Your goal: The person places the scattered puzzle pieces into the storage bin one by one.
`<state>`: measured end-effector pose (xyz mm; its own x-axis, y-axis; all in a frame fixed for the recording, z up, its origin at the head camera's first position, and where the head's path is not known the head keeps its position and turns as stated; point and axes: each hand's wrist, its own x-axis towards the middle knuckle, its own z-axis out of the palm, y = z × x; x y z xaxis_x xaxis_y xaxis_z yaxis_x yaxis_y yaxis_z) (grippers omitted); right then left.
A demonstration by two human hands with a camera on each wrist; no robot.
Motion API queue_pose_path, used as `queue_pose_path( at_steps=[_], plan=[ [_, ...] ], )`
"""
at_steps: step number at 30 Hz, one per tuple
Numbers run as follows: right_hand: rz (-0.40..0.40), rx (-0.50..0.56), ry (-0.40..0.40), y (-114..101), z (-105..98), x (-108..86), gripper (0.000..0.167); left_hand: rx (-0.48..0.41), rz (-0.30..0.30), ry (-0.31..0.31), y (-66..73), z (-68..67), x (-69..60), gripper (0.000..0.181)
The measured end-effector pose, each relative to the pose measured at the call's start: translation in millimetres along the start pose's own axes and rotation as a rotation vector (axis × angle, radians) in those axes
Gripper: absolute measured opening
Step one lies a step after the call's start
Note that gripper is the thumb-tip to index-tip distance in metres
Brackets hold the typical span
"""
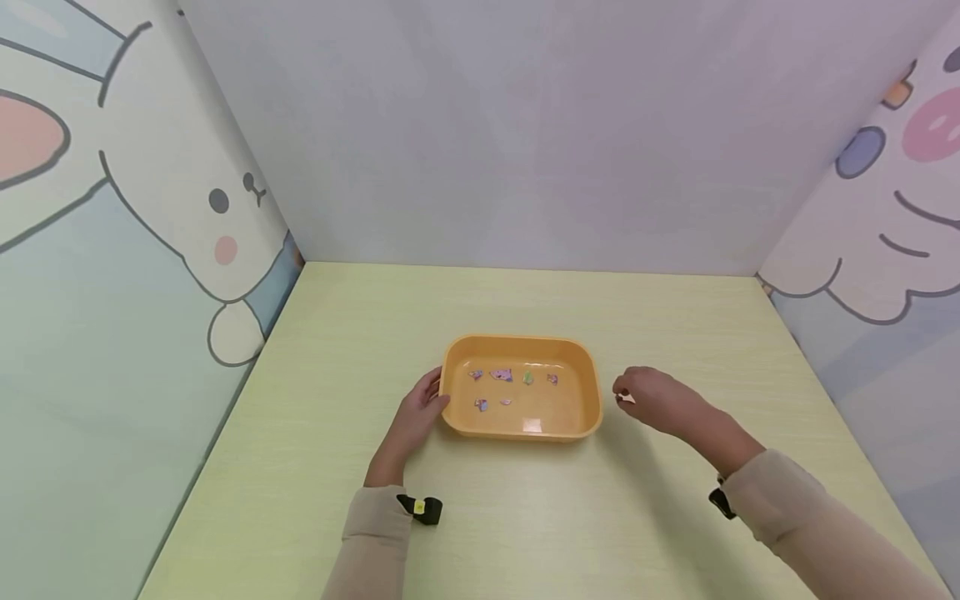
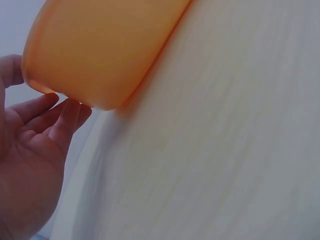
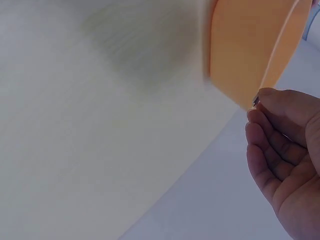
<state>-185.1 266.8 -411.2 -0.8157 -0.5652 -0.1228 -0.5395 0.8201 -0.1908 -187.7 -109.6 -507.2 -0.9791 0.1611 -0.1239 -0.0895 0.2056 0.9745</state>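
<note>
An orange-yellow plastic tray (image 1: 566,414) lies on the table, with several small colourful flat pieces, sticker-like, spread inside it. My left hand (image 1: 412,419) grips the tray's left end, its thumb at the rim and its fingers against the outer wall, as the left wrist view also shows. To the right of the tray, a short way off its wall, my right hand (image 1: 663,402) pinches a small dark-edged piece (image 3: 255,101) between thumb and forefinger. The print on that piece is too small to make out. Among the pieces in the tray are a pink-purple one (image 1: 502,375) and a greenish one (image 1: 528,377).
The pale yellow table (image 1: 360,333) meets a plain light wall (image 1: 525,150) at the back. Side panels with cartoon animals, the left panel (image 1: 112,333) and the right panel (image 1: 862,250), enclose it. Black bands sit at both wrists.
</note>
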Motion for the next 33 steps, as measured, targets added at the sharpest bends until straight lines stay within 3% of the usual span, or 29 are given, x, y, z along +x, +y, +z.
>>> queue_pose_path(
  at_steps=[7, 20, 33],
  plan=[
    [-0.01, -0.018, 0.012, -10.0, -9.8, 10.6, 0.006, -0.016, 0.003, 0.019, -6.2, 0.9, 1.6, 0.053],
    [0.005, 0.004, -0.028, -22.6, -13.5, 25.8, 0.006, -0.005, -0.001, 0.021, -4.5, 1.0, 0.7, 0.054],
    [-0.07, 0.001, -0.024, -40.4, -12.6, 49.4, 0.004, -0.03, 0.007, 0.012, -6.7, 1.0, 0.9, 0.053]
  ],
)
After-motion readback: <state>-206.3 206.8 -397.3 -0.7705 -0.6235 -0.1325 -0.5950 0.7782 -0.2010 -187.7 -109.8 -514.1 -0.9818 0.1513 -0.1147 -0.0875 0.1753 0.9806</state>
